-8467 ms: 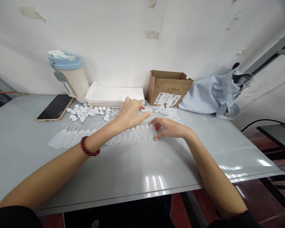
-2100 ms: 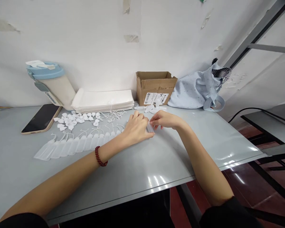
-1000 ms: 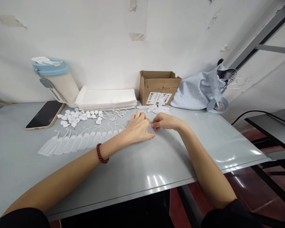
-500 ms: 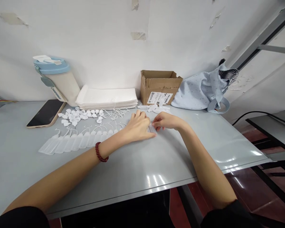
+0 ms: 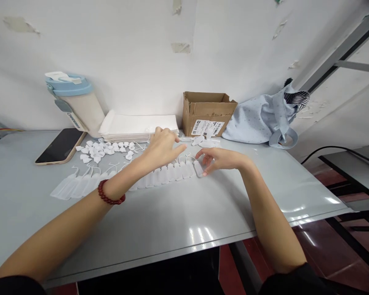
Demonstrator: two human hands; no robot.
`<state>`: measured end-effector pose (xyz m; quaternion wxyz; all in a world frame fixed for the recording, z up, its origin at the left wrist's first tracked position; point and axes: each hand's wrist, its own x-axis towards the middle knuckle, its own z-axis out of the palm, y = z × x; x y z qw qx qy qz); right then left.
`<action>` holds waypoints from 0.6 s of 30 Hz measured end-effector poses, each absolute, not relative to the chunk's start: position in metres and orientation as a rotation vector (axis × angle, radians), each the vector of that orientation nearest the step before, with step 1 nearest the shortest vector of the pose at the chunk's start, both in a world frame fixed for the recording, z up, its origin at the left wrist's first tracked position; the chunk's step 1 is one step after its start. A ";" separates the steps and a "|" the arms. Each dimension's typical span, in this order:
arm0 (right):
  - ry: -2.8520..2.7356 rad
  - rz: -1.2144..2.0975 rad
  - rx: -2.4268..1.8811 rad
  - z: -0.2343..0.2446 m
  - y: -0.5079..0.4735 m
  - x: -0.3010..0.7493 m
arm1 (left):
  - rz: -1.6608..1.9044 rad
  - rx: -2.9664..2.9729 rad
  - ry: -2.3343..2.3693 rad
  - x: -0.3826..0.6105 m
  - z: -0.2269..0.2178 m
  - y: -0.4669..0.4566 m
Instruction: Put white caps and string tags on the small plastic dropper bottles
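Note:
A long row of small translucent pouches with string loops lies across the grey table. My right hand rests at the row's right end, its fingers stretched out and its fingertips touching the last pouch. My left hand, with a red bead bracelet on the wrist, is lifted a little above the row. Its index finger points right, the other fingers are loosely curled, and nothing shows in it. Loose pouches lie just beyond, in front of the cardboard box.
A heap of small white heart-shaped tags and loose strings sits behind the row. Against the wall stand a blue-lidded tumbler, a stack of white sheets and a light blue fabric bag. A phone lies at the left.
My left hand has lifted off the right end of the row and moved back and left, uncovering the pouches. My right hand has lowered its fingers onto the end pouch.

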<state>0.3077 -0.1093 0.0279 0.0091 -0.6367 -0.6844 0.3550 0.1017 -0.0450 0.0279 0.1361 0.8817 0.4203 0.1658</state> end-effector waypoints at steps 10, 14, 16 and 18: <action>-2.258 1.105 -2.031 0.020 -0.107 0.297 | 0.683 2.413 1.309 0.082 0.057 -0.044; -2.273 1.072 -2.025 0.016 -0.106 0.297 | 0.671 2.390 1.312 0.082 0.057 -0.045; -2.262 1.075 -2.014 0.016 -0.106 0.295 | 0.665 2.386 1.310 0.083 0.057 -0.045; -2.255 1.083 -2.001 0.017 -0.107 0.294 | 0.669 2.384 1.311 0.083 0.058 -0.045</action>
